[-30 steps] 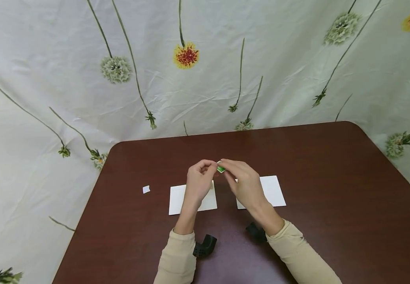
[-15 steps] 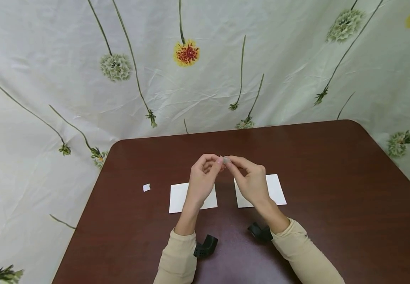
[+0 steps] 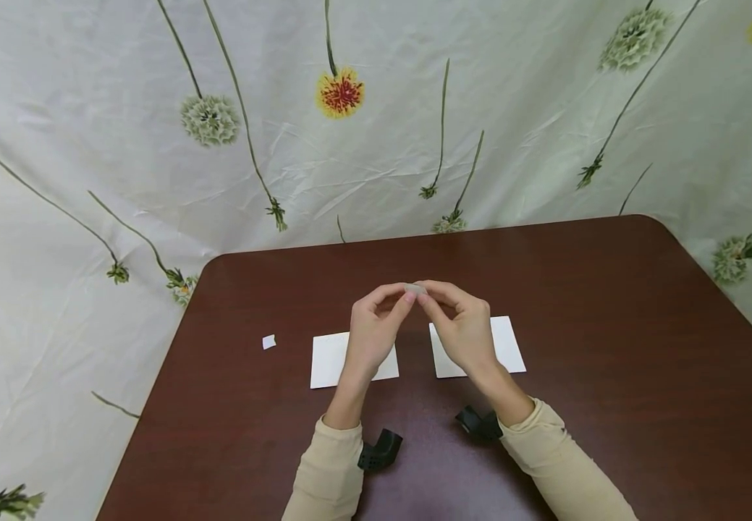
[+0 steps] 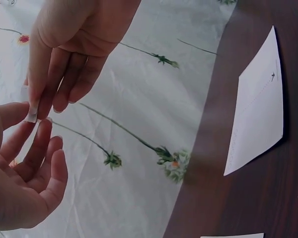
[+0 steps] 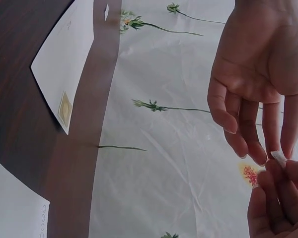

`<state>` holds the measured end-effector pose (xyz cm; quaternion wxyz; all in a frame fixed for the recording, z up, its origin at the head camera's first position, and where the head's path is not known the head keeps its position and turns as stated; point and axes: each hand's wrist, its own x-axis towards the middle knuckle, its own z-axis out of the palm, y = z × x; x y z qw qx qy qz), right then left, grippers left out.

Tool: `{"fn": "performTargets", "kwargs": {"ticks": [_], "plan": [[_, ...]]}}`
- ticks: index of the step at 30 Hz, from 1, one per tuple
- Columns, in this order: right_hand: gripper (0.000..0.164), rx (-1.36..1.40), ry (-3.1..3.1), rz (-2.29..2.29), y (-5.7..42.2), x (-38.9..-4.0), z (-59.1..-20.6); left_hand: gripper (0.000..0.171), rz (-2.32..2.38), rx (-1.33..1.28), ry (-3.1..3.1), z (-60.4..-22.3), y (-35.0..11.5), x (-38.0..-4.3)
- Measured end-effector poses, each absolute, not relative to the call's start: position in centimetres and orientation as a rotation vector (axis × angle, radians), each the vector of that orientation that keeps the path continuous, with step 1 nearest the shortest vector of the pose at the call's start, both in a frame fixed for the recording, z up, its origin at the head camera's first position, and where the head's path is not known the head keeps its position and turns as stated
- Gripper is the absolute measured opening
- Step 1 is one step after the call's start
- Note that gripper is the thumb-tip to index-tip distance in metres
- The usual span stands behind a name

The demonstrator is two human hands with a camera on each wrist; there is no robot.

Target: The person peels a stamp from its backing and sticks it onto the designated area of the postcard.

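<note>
A small pale slip (image 3: 415,289) is held in the air at the meeting fingertips of both hands, above the table and roughly midway between two cards. The left hand (image 3: 370,333) pinches one end between thumb and index finger; its remaining fingers are loosely bent and slightly parted. The right hand (image 3: 465,329) pinches the other end in the same way, its spare fingers curved and apart from the slip. The fingertips of both hands lie close together; the slip's face cannot be read. Below and behind the left hand, the left white card (image 3: 328,360) lies flat, with a tan stamp-like piece (image 5: 65,110) at one corner, seen from the right wrist. The right white card (image 3: 509,344) lies partly hidden by the right hand; a row of printed ovals (image 5: 43,218) runs near its edge. A white scrap (image 3: 268,341) sits to the left of the left white card. All rest on a dark reddish-brown table (image 3: 610,304). Beige sleeves (image 3: 326,470) cover both forearms. Flower-printed cloth (image 3: 382,159) hangs beyond.
</note>
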<state>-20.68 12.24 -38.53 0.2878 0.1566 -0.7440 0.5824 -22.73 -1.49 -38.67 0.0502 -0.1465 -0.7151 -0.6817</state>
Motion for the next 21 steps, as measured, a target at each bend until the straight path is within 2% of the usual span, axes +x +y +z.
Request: {"fn": "performTargets", "kwargs": {"ticks": [8, 14, 21], "plan": [[0.016, 0.500, -1.937, 1.258, 12.6, -21.3, -39.5, 0.019, -2.051, -0.344, -2.166, -38.5, -1.4, -22.6], [0.020, 0.601, -1.899, 0.968, 12.6, -21.6, -39.6, 0.018, -2.094, -0.393, -2.180, -38.0, -1.5, -22.3], [0.014, 0.668, -1.878, 0.906, 12.7, -21.8, -39.7, 0.019, -2.090, -0.406, -2.214, -37.5, -1.6, -22.1]]}}
